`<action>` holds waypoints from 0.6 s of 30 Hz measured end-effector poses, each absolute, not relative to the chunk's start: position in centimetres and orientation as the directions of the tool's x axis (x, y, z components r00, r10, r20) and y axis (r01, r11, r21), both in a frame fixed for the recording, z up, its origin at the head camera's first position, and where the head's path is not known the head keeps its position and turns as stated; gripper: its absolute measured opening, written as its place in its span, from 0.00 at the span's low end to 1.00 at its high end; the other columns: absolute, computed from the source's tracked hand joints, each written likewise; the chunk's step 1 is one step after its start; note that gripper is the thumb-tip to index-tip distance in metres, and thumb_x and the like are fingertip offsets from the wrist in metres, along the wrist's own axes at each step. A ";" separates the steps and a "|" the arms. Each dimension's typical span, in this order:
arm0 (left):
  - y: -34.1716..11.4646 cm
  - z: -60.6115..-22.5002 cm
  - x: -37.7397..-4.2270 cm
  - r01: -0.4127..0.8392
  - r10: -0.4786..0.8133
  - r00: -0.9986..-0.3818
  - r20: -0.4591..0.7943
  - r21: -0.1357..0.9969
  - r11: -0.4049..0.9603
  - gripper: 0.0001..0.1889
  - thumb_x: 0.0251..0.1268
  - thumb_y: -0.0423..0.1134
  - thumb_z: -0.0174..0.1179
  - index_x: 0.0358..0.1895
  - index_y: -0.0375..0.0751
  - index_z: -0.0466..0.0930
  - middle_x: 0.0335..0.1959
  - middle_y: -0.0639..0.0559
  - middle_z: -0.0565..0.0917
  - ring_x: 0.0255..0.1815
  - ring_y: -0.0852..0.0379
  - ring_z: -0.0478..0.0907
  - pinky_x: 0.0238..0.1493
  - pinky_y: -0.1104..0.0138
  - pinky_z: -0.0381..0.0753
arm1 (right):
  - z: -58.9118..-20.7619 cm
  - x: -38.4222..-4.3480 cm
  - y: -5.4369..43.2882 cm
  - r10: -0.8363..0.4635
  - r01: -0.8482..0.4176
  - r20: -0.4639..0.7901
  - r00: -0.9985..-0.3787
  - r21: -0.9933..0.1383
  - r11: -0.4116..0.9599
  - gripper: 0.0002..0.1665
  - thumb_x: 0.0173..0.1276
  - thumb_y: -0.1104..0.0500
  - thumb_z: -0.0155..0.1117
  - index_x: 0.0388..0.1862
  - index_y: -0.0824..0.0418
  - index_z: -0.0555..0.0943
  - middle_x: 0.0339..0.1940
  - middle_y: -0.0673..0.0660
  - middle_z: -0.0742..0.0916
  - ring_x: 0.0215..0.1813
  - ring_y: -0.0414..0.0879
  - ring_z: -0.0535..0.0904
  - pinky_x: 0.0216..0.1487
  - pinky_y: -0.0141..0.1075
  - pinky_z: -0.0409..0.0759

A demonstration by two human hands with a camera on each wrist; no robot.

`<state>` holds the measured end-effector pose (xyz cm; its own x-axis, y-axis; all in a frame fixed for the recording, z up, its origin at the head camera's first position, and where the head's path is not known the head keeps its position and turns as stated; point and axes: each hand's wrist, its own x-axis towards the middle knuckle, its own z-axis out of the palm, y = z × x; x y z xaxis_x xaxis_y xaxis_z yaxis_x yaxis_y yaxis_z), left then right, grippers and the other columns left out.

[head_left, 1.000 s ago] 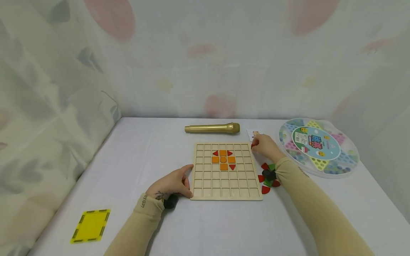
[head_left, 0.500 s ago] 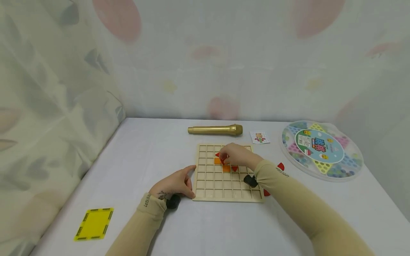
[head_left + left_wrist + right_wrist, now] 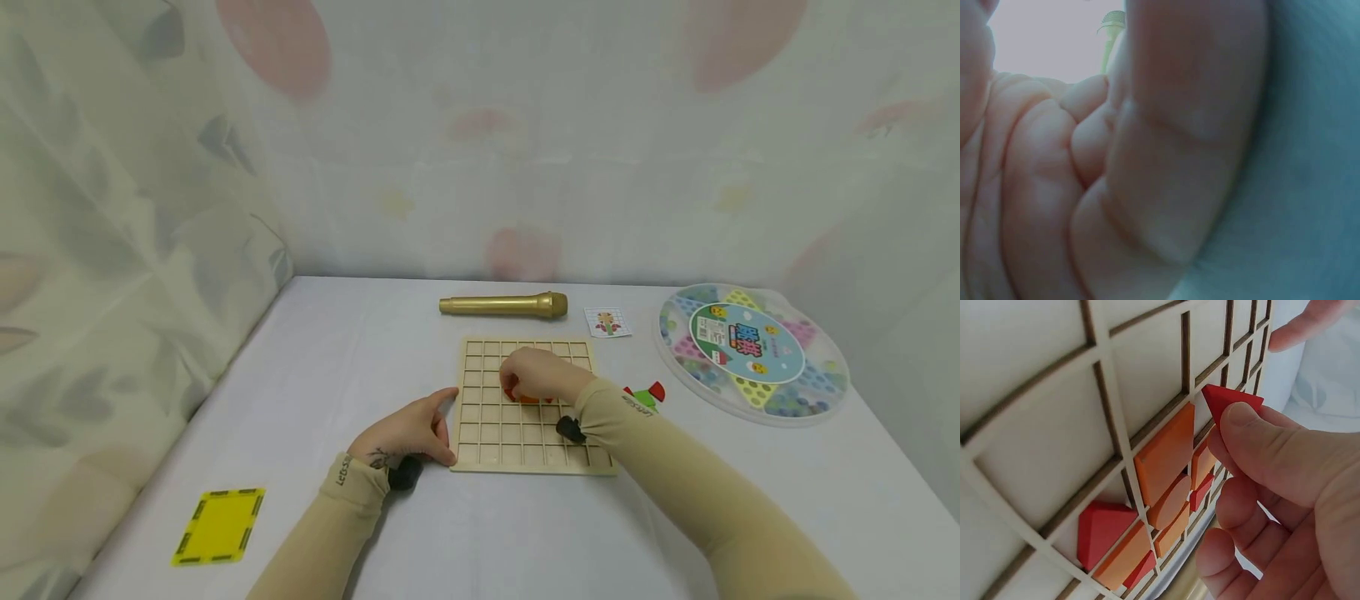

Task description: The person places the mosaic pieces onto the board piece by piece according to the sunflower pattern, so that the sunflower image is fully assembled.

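My right hand (image 3: pixel 540 375) is over the wooden grid board (image 3: pixel 480 433), pinching a red triangle piece (image 3: pixel 1225 403) between thumb and index finger. In the right wrist view the triangle is tilted over a square beside an orange square piece (image 3: pixel 1166 456). Orange squares surround an orange round piece (image 3: pixel 1170 503), and one red triangle (image 3: pixel 1105 532) sits in a square near them. My left hand (image 3: pixel 405 429) touches the board's left edge with its index fingertip, its thumb at the near left corner. The right hand hides most of the pieces in the head view.
Red and green pieces (image 3: pixel 645 398) lie right of the board, partly behind the right sleeve. A gold microphone (image 3: pixel 498 306) and a small pattern card (image 3: pixel 607 322) lie beyond it. A round clear case (image 3: pixel 750 354) is at the right, a yellow square (image 3: pixel 219 525) at the near left.
From the board's right edge near the card, my right hand has moved left over the orange pieces, then slightly nearer, with a red piece in its fingers. The left hand stays at the board's edge.
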<state>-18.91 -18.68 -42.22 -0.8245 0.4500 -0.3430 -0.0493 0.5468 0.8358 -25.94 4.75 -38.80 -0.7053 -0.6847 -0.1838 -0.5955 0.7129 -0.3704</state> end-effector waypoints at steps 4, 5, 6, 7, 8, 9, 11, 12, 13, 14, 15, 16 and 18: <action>-18.7 -42.1 -18.9 -0.056 0.447 -0.824 -0.346 0.837 0.545 0.57 0.35 0.26 0.73 0.72 0.39 0.46 0.19 0.49 0.76 0.19 0.60 0.70 0.23 0.68 0.69 | -38.9 -25.9 4.5 -0.675 -0.593 -0.193 -0.712 -0.350 0.725 0.07 0.57 0.65 0.66 0.25 0.53 0.80 0.29 0.45 0.81 0.29 0.39 0.75 0.32 0.33 0.74; -18.7 -42.1 -18.9 -0.059 0.445 -0.825 -0.349 0.836 0.545 0.57 0.35 0.26 0.73 0.72 0.39 0.46 0.19 0.49 0.76 0.19 0.60 0.70 0.23 0.68 0.69 | -39.0 -25.9 4.5 -0.674 -0.595 -0.194 -0.713 -0.342 0.727 0.06 0.57 0.64 0.66 0.25 0.53 0.81 0.28 0.45 0.81 0.29 0.39 0.75 0.33 0.33 0.74; -18.6 -42.1 -18.9 -0.059 0.445 -0.825 -0.349 0.835 0.546 0.57 0.35 0.26 0.73 0.72 0.39 0.46 0.19 0.49 0.76 0.19 0.59 0.70 0.23 0.68 0.69 | -39.0 -25.9 4.5 -0.676 -0.603 -0.192 -0.712 -0.326 0.728 0.05 0.57 0.63 0.67 0.25 0.53 0.81 0.28 0.45 0.81 0.30 0.38 0.74 0.35 0.34 0.74; -18.6 -42.1 -18.9 -0.059 0.444 -0.825 -0.349 0.835 0.547 0.57 0.35 0.26 0.73 0.72 0.39 0.46 0.19 0.49 0.76 0.19 0.59 0.70 0.22 0.68 0.69 | -39.1 -26.0 4.4 -0.676 -0.607 -0.191 -0.712 -0.317 0.729 0.05 0.57 0.63 0.67 0.25 0.53 0.81 0.28 0.45 0.81 0.31 0.38 0.74 0.37 0.34 0.74; -18.6 -42.1 -18.9 -0.061 0.443 -0.825 -0.350 0.835 0.547 0.57 0.35 0.26 0.73 0.72 0.39 0.46 0.19 0.49 0.76 0.19 0.59 0.69 0.22 0.68 0.69 | -39.1 -26.0 4.4 -0.675 -0.611 -0.190 -0.713 -0.305 0.731 0.05 0.57 0.62 0.67 0.25 0.53 0.81 0.28 0.45 0.81 0.32 0.38 0.74 0.38 0.35 0.74; -18.6 -42.1 -18.9 -0.062 0.442 -0.826 -0.350 0.835 0.547 0.57 0.35 0.26 0.73 0.72 0.39 0.46 0.19 0.49 0.76 0.19 0.59 0.70 0.22 0.68 0.69 | -39.2 -26.0 4.3 -0.675 -0.615 -0.189 -0.714 -0.293 0.732 0.05 0.57 0.62 0.68 0.25 0.53 0.81 0.28 0.45 0.81 0.33 0.38 0.74 0.39 0.35 0.74; -18.6 -42.1 -18.9 -0.060 0.441 -0.826 -0.350 0.834 0.548 0.57 0.35 0.26 0.73 0.72 0.39 0.45 0.19 0.49 0.76 0.18 0.59 0.69 0.22 0.68 0.69 | -39.2 -26.0 4.3 -0.672 -0.619 -0.189 -0.716 -0.274 0.736 0.05 0.57 0.61 0.68 0.26 0.52 0.81 0.28 0.45 0.81 0.34 0.39 0.74 0.40 0.36 0.74; -18.6 -42.1 -18.9 -0.061 0.440 -0.826 -0.351 0.834 0.549 0.57 0.35 0.26 0.73 0.72 0.39 0.45 0.19 0.49 0.76 0.18 0.59 0.69 0.22 0.68 0.69 | -39.3 -26.0 4.2 -0.673 -0.624 -0.189 -0.715 -0.262 0.737 0.05 0.57 0.61 0.68 0.26 0.52 0.81 0.29 0.45 0.81 0.35 0.39 0.74 0.40 0.36 0.74; -18.6 -42.1 -18.9 -0.065 0.439 -0.826 -0.352 0.834 0.547 0.57 0.35 0.25 0.72 0.73 0.39 0.45 0.19 0.49 0.76 0.18 0.59 0.69 0.22 0.68 0.69 | -39.3 -26.0 4.2 -0.674 -0.627 -0.188 -0.715 -0.253 0.736 0.05 0.58 0.61 0.68 0.26 0.52 0.81 0.29 0.45 0.81 0.35 0.39 0.75 0.40 0.36 0.74; -18.6 -42.1 -18.9 -0.069 0.438 -0.826 -0.355 0.834 0.547 0.57 0.35 0.25 0.72 0.73 0.39 0.45 0.19 0.50 0.76 0.18 0.60 0.69 0.22 0.68 0.69 | -39.3 -25.9 4.2 -0.675 -0.632 -0.187 -0.714 -0.244 0.736 0.04 0.58 0.61 0.68 0.26 0.52 0.81 0.29 0.45 0.81 0.35 0.38 0.75 0.40 0.35 0.74; -18.6 -42.1 -18.9 -0.073 0.435 -0.826 -0.358 0.834 0.547 0.57 0.35 0.25 0.72 0.73 0.39 0.45 0.19 0.50 0.76 0.18 0.60 0.69 0.22 0.69 0.69 | -39.3 -25.9 4.2 -0.677 -0.636 -0.184 -0.712 -0.239 0.734 0.04 0.58 0.60 0.67 0.26 0.52 0.81 0.29 0.45 0.81 0.35 0.38 0.75 0.40 0.35 0.74; -18.6 -42.1 -18.9 -0.075 0.435 -0.826 -0.359 0.833 0.548 0.57 0.35 0.25 0.72 0.73 0.39 0.45 0.19 0.50 0.76 0.18 0.60 0.69 0.22 0.69 0.69 | -39.3 -25.9 4.2 -0.681 -0.641 -0.181 -0.710 -0.235 0.730 0.04 0.58 0.60 0.67 0.27 0.52 0.82 0.30 0.45 0.81 0.35 0.39 0.75 0.40 0.35 0.74; -18.6 -42.1 -18.9 -0.080 0.430 -0.826 -0.365 0.831 0.551 0.57 0.35 0.25 0.72 0.73 0.39 0.45 0.19 0.50 0.76 0.19 0.60 0.69 0.22 0.69 0.69 | -39.3 -26.0 4.2 -0.689 -0.650 -0.176 -0.704 -0.233 0.723 0.02 0.58 0.60 0.67 0.28 0.53 0.82 0.30 0.46 0.81 0.36 0.39 0.75 0.41 0.36 0.74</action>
<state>-18.88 -18.56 -42.08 -0.8260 0.4300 -0.3645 -0.0798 0.5510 0.8307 -25.96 4.23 -39.29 -0.7035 -0.6886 -0.1757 -0.6500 0.7234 -0.2328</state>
